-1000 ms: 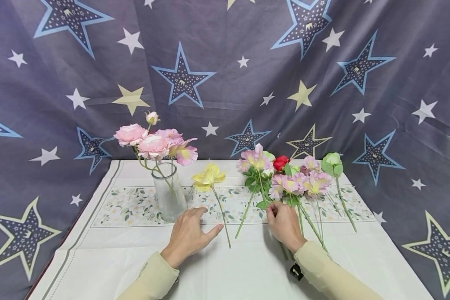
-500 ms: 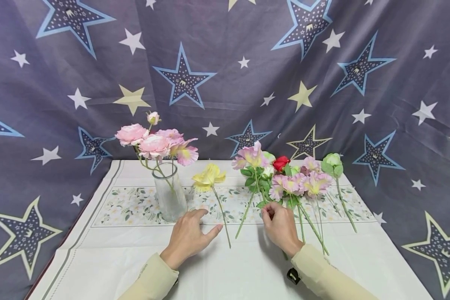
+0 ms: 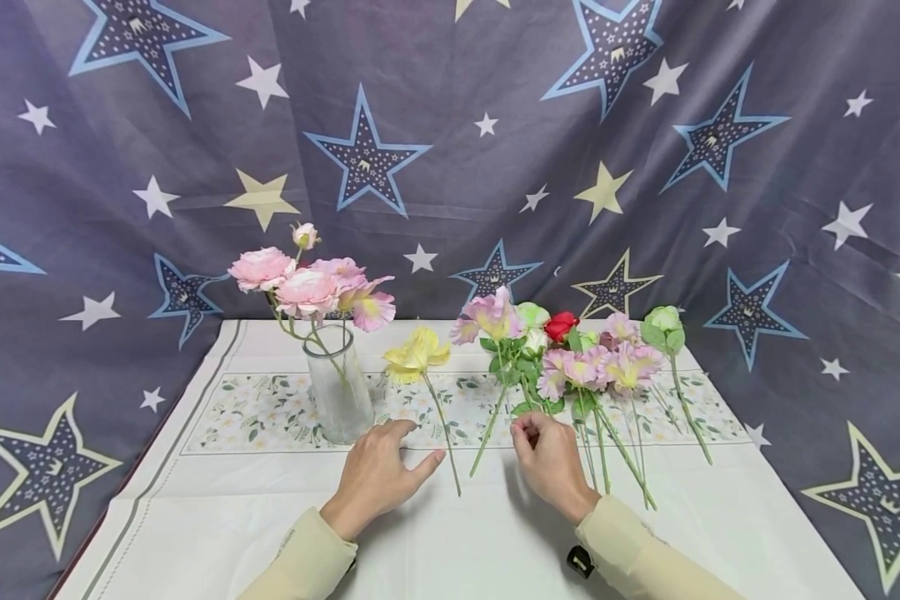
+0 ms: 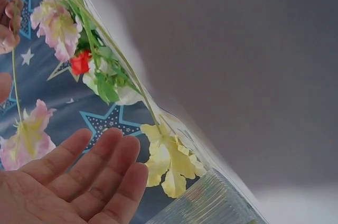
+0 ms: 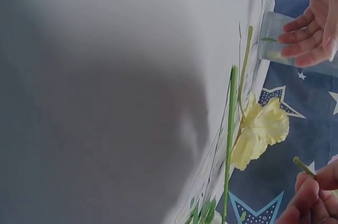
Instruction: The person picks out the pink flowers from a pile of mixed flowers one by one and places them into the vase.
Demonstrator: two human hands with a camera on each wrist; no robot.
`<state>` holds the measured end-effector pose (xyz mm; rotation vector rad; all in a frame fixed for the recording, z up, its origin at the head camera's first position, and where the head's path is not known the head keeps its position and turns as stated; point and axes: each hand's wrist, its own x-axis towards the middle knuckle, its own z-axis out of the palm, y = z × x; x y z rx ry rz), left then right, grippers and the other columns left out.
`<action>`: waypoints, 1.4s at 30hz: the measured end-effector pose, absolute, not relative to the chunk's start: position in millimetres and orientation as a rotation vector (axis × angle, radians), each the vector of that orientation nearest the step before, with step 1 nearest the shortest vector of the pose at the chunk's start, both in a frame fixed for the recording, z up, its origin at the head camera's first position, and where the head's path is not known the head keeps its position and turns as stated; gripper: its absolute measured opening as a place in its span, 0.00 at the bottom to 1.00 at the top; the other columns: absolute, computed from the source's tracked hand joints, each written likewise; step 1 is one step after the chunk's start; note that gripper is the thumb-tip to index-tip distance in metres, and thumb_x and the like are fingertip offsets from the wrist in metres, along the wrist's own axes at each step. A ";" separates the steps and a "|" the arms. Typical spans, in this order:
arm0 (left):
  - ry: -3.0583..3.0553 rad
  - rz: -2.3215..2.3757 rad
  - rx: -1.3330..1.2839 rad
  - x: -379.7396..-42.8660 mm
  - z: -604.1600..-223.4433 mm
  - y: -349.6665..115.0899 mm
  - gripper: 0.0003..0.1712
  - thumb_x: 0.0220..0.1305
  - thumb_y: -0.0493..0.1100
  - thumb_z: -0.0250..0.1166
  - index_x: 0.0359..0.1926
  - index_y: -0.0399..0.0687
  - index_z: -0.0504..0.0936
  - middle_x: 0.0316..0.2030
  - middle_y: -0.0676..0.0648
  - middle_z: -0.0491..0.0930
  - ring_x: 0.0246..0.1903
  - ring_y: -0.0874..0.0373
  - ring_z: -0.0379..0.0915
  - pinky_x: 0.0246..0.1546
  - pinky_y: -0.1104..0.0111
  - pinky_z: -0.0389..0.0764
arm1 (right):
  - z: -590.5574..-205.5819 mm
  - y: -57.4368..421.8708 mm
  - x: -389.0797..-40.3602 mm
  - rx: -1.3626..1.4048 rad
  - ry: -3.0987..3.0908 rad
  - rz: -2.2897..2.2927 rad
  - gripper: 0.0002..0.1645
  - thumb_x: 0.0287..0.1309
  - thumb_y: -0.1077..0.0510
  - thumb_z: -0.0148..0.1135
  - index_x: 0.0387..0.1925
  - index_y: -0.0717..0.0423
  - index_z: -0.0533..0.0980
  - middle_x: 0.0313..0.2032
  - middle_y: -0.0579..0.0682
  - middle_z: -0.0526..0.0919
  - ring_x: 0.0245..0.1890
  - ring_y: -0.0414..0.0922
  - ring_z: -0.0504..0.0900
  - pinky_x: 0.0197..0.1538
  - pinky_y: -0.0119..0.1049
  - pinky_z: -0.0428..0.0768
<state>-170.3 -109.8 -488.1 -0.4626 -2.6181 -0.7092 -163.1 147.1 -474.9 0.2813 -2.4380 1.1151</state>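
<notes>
Pinched between the thumb and fingertips of my right hand (image 3: 551, 462) is the stem of a pink-purple artificial iris (image 3: 489, 317). The bloom tilts left and back in the head view; the cut end of its stem (image 5: 302, 165) pokes out past the fingers in the right wrist view. My left hand (image 3: 378, 467) has its fingers extended and thumb apart, as the left wrist view (image 4: 100, 182) also shows; it grips nothing. Just behind it stands a glass vase (image 3: 345, 408) with pink ranunculus (image 3: 307, 292) and an iris in it. A yellow flower (image 3: 417, 354) lies right of the vase.
Several loose stems lie on the right: pink-purple irises (image 3: 633, 365), a red rose (image 3: 562, 325), white-green blooms and a green bud (image 3: 665, 325). A green stem (image 3: 487, 433) lies left of the right hand. A starry curtain (image 3: 450, 125) hangs behind the white tablecloth (image 3: 450, 550).
My right hand has shifted left and slightly toward me, carrying the iris left, away from the pile of flowers. The left hand has stayed in place.
</notes>
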 end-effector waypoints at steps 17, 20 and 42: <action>-2.595 -0.705 -0.478 -169.0 -487.2 -107.4 0.37 0.51 0.71 0.63 0.47 0.46 0.81 0.41 0.47 0.82 0.41 0.50 0.77 0.39 0.55 0.78 | -473.4 123.9 -149.9 0.345 -2.411 1.158 0.07 0.53 0.65 0.65 0.25 0.50 0.77 0.20 0.37 0.76 0.19 0.33 0.72 0.21 0.27 0.75; -2.602 -0.714 -0.480 -168.1 -485.5 -105.6 0.37 0.51 0.71 0.63 0.47 0.46 0.81 0.41 0.47 0.82 0.41 0.50 0.77 0.40 0.55 0.78 | -472.7 119.6 -148.4 0.363 -2.396 1.191 0.08 0.53 0.66 0.65 0.25 0.50 0.77 0.20 0.37 0.76 0.19 0.33 0.72 0.21 0.27 0.75; -2.581 -1.091 -0.473 -168.0 -475.4 -82.1 0.16 0.60 0.63 0.62 0.33 0.59 0.81 0.27 0.60 0.80 0.30 0.65 0.76 0.34 0.65 0.76 | -473.2 95.6 -134.6 0.441 -2.418 1.205 0.08 0.54 0.64 0.64 0.25 0.48 0.78 0.19 0.35 0.75 0.18 0.31 0.71 0.19 0.25 0.72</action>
